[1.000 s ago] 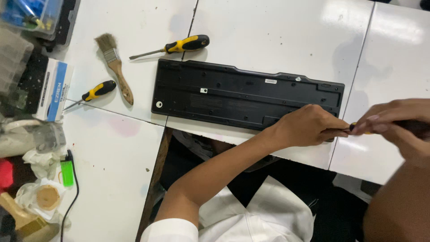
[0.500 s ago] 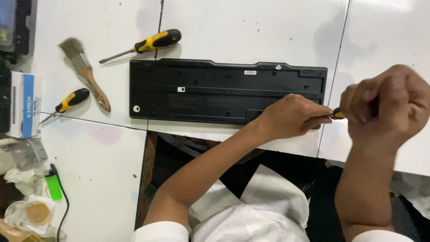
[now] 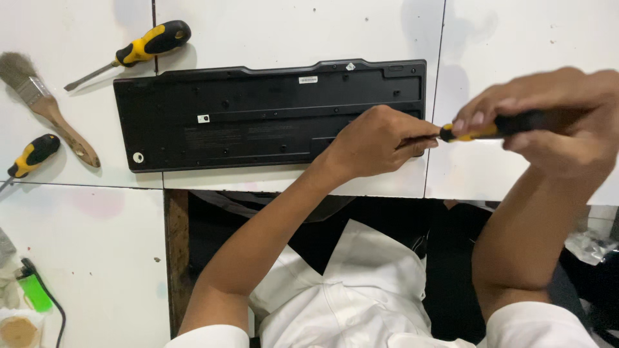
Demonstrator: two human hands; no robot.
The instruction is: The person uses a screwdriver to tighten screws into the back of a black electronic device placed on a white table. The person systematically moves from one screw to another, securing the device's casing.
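Observation:
A black keyboard (image 3: 258, 116) lies face down on the white table (image 3: 290, 32), its underside up. My left hand (image 3: 377, 142) rests at the keyboard's right end, fingers pinched on the metal shaft of a screwdriver. My right hand (image 3: 548, 122) grips the black and yellow handle of that screwdriver (image 3: 480, 131), held level just right of the keyboard. The tip is hidden under my left fingers.
A yellow and black screwdriver (image 3: 135, 48) lies above the keyboard's left end, another one (image 3: 29, 158) at the left edge. A wooden-handled paintbrush (image 3: 45, 106) lies between them. A green lighter (image 3: 32, 293) and a black cable sit at the lower left.
The view has shifted so the keyboard sits further left and higher. My right hand has moved right and turned, baring more of the screwdriver handle; my left hand stays on the shaft.

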